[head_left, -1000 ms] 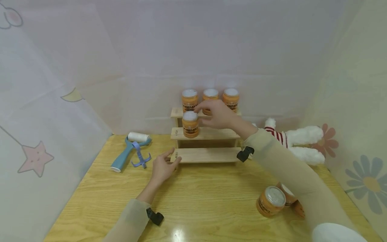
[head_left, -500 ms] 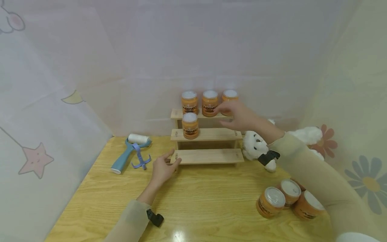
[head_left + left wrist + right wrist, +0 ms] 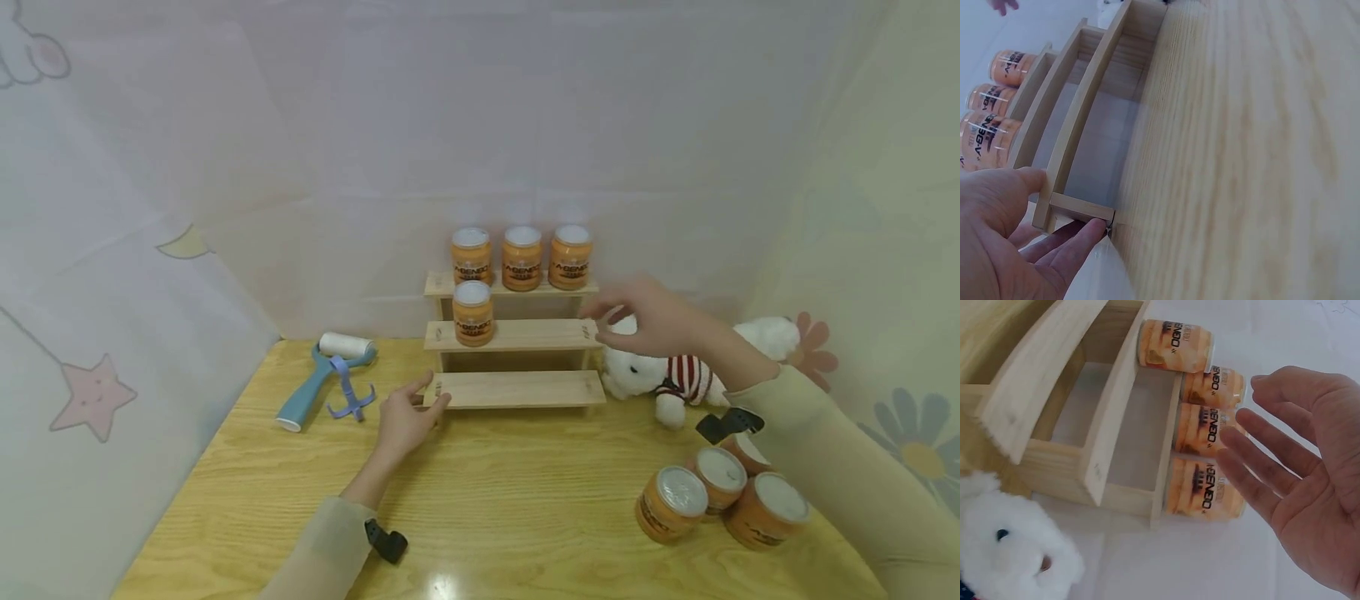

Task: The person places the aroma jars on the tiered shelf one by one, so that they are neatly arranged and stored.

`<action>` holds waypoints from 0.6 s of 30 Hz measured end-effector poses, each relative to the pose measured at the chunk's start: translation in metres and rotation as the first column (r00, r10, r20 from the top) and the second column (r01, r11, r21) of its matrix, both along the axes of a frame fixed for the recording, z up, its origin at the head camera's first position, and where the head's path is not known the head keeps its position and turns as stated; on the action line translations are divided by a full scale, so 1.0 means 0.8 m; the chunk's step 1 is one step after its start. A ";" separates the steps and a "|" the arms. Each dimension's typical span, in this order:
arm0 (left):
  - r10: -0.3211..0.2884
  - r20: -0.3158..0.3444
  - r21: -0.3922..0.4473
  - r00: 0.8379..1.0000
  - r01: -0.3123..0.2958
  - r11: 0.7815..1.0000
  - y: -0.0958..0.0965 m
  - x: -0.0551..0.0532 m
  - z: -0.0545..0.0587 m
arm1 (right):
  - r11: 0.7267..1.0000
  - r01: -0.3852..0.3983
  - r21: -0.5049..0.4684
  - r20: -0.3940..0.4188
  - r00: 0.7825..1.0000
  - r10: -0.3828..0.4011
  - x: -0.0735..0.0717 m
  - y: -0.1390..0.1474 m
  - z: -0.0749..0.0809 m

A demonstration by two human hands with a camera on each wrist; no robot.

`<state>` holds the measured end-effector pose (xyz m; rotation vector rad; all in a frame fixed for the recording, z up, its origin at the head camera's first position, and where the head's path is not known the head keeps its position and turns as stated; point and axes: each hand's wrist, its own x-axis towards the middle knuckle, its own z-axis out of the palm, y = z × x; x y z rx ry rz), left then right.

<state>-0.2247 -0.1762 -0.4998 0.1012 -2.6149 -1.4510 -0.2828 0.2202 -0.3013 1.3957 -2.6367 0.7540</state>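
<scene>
A three-step wooden shelf (image 3: 517,389) stands against the back cloth. Its top step bears three orange cans with silver lids, the right one (image 3: 571,258) near that end. One more can (image 3: 473,314) stands at the left of the middle step. My left hand (image 3: 405,421) grips the lowest step's left end; in the left wrist view its thumb and fingers (image 3: 1079,247) lie about the end piece. My right hand (image 3: 652,317) hangs in the air off the shelf's right side, holding nothing, its fingers loosely bent, as the right wrist view shows.
Several orange cans (image 3: 672,504) cluster at the right front of the table (image 3: 480,517). Behind them a white plush toy (image 3: 633,367) in a striped shirt lies beside the shelf. At left lie a blue lint roller (image 3: 307,396) and a purple hook-shaped piece (image 3: 348,396).
My right hand has drawn back to the right, from beside the middle-step can to past the shelf's right end. The left hand stays at the lowest step.
</scene>
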 end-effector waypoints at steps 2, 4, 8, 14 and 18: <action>0.002 0.003 0.003 1.000 -0.002 1.000 0.000 0.000 0.000 | 1.000 0.015 0.023 0.008 1.000 -0.015 0.007 0.009 -0.008; 0.001 0.005 0.003 1.000 -0.001 1.000 0.001 -0.001 0.000 | 0.999 0.031 0.037 0.012 0.999 -0.032 0.015 0.018 -0.016; -0.001 0.011 -0.015 1.000 0.001 1.000 0.001 -0.001 -0.001 | 0.997 0.060 0.054 0.000 0.998 -0.060 0.031 0.032 -0.029; -0.003 0.010 -0.014 1.000 0.003 1.000 0.001 0.001 0.000 | 0.994 0.078 0.076 -0.004 0.997 -0.078 0.055 0.054 -0.039; 0.004 -0.006 -0.021 1.000 -0.004 1.000 0.001 0.002 0.001 | 0.992 0.079 0.101 0.034 0.996 -0.083 0.068 0.066 -0.047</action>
